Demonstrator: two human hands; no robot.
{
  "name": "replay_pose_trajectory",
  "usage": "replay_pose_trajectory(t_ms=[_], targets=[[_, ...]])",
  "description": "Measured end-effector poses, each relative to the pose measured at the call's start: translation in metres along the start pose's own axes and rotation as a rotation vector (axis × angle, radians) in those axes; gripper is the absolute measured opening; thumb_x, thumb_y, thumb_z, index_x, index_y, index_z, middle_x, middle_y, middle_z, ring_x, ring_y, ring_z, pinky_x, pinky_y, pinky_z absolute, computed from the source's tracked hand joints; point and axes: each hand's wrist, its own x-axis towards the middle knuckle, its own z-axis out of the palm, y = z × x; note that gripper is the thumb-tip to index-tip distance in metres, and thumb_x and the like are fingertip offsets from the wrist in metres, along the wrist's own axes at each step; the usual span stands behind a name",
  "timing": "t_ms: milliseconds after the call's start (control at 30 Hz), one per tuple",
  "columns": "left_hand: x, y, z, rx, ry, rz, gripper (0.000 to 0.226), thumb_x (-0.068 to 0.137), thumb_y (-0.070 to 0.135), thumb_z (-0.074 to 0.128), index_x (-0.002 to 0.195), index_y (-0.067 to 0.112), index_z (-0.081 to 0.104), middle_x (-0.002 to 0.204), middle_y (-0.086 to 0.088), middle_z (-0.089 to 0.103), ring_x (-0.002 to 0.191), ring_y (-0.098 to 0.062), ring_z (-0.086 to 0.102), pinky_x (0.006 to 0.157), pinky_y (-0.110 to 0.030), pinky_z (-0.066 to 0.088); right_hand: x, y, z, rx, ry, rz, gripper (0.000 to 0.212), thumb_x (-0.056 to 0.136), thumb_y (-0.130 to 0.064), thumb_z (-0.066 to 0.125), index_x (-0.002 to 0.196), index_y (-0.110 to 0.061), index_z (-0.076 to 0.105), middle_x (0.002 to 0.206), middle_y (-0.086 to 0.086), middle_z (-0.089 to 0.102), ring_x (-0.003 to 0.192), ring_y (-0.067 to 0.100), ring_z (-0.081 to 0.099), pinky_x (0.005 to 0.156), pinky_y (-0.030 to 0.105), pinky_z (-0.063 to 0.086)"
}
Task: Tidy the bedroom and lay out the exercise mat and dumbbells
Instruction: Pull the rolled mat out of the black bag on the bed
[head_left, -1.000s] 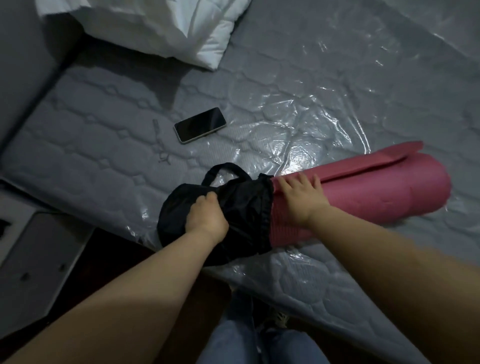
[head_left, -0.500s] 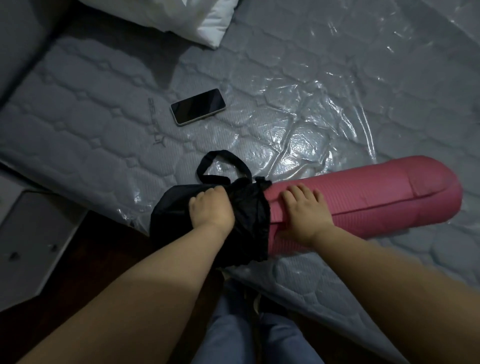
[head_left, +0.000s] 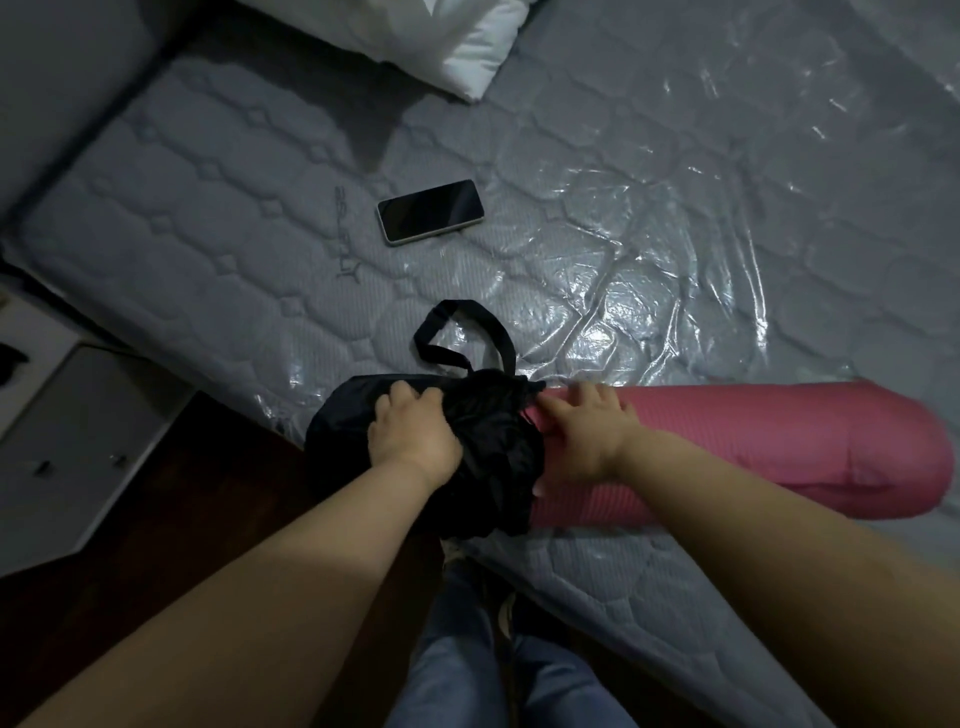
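Mat (head_left: 753, 447) rolled, lying left-right; left end in bag (head_left: 483, 467).

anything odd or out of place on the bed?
Only a phone lying loose, screen up, on the plastic-wrapped mattress, apart from the work. The pink mat is half out of its black bag; left hand grips the bag, right hand rests on the mat.

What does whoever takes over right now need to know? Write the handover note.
Left hand: grips the bunched black bag.
Right hand: fingers spread flat on the pink rolled mat at the bag's mouth.
Mat lies on the plastic-wrapped mattress, one end inside the bag. Phone and white pillow also on the mattress.
Done: mat mostly bared.
Left: pull bag off, unroll mat, lay out dumbbells (none in view).
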Motion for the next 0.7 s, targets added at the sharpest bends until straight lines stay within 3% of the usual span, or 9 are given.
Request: replay_pose_trajectory(t_ms=[200, 233, 300, 367, 400, 467, 567, 633, 700], targets=[[0.019, 0.017, -0.010, -0.067, -0.096, -0.129, 0.065, 0.081, 0.064, 0.045, 0.127, 0.018, 0.048, 0.131, -0.009, 0.048, 0.124, -0.031, 0.038, 0.098, -0.046, 0.035, 0.004, -0.025, 0.006, 0.196, 0.061, -0.223, 0.075, 0.077, -0.026, 0.058, 0.144, -0.042, 0.029, 0.149, 0.001, 0.027, 0.136, 0.030, 0.022, 0.115, 0.050, 0.017], [0.021, 0.018, -0.009, -0.057, -0.112, -0.142, 0.070, 0.080, 0.069, 0.044, 0.131, 0.020, 0.045, 0.133, -0.008, 0.048, 0.126, -0.031, 0.037, 0.099, -0.046, 0.034, 0.004, -0.025, 0.005, 0.303, 0.041, -0.232, 0.068, 0.079, -0.018, 0.055, 0.141, -0.038, 0.037, 0.146, 0.002, 0.035, 0.134, 0.029, 0.029, 0.114, 0.047, 0.023], [0.025, 0.021, -0.005, -0.001, -0.151, -0.156, 0.078, 0.079, 0.075, 0.041, 0.137, 0.022, 0.040, 0.138, -0.008, 0.043, 0.129, -0.031, 0.034, 0.100, -0.047, 0.032, 0.002, -0.020, -0.001, 0.758, -0.033, -0.173, 0.053, 0.081, 0.003, 0.049, 0.127, -0.025, 0.054, 0.128, 0.007, 0.056, 0.119, 0.025, 0.051, 0.105, 0.045, 0.040], [0.026, 0.026, 0.001, 0.077, -0.193, -0.145, 0.080, 0.079, 0.076, 0.040, 0.139, 0.022, 0.038, 0.142, -0.009, 0.038, 0.130, -0.032, 0.033, 0.101, -0.047, 0.032, 0.002, -0.008, -0.004, 0.992, 0.011, -0.075, 0.039, 0.080, 0.014, 0.043, 0.104, -0.016, 0.054, 0.104, 0.011, 0.066, 0.100, 0.028, 0.061, 0.091, 0.046, 0.050], [0.026, 0.029, 0.005, 0.111, -0.212, -0.131, 0.080, 0.080, 0.075, 0.041, 0.140, 0.022, 0.037, 0.143, -0.009, 0.036, 0.130, -0.032, 0.032, 0.101, -0.048, 0.032, 0.004, 0.000, -0.004, 0.878, 0.109, -0.032, 0.033, 0.080, 0.009, 0.046, 0.101, -0.016, 0.051, 0.102, 0.011, 0.067, 0.099, 0.029, 0.062, 0.089, 0.044, 0.051], [0.026, 0.034, 0.013, 0.163, -0.230, -0.102, 0.072, 0.085, 0.067, 0.043, 0.139, 0.020, 0.037, 0.144, -0.009, 0.034, 0.130, -0.031, 0.032, 0.100, -0.047, 0.032, 0.012, 0.013, 0.002, 0.521, 0.210, 0.023, 0.038, 0.083, -0.009, 0.054, 0.119, -0.016, 0.047, 0.120, 0.011, 0.060, 0.114, 0.032, 0.055, 0.095, 0.039, 0.046], [0.025, 0.035, 0.020, 0.201, -0.221, -0.065, 0.039, 0.091, 0.034, 0.052, 0.126, 0.017, 0.050, 0.132, -0.008, 0.044, 0.121, -0.028, 0.041, 0.097, -0.041, 0.035, 0.018, 0.020, 0.011, 0.261, 0.007, 0.018, 0.080, 0.081, -0.038, 0.062, 0.147, -0.021, 0.021, 0.149, 0.009, 0.036, 0.137, 0.034, 0.030, 0.112, 0.044, 0.028], [0.024, 0.028, 0.021, 0.201, -0.222, -0.057, 0.032, 0.087, 0.016, 0.052, 0.119, 0.015, 0.055, 0.124, -0.007, 0.049, 0.115, -0.026, 0.047, 0.097, -0.038, 0.038, 0.018, 0.026, 0.019, 0.212, -0.092, 0.060, 0.095, 0.071, -0.054, 0.066, 0.148, -0.028, 0.016, 0.150, 0.005, 0.035, 0.140, 0.032, 0.024, 0.113, 0.048, 0.024], [0.025, 0.016, 0.015, 0.161, -0.188, -0.077, 0.030, 0.086, 0.010, 0.049, 0.114, 0.012, 0.057, 0.119, -0.007, 0.052, 0.107, -0.026, 0.053, 0.094, -0.039, 0.043, 0.011, 0.032, 0.027, 0.178, -0.083, 0.082, 0.098, 0.067, -0.062, 0.066, 0.147, -0.030, 0.019, 0.152, -0.001, 0.029, 0.141, 0.029, 0.018, 0.112, 0.052, 0.019]])
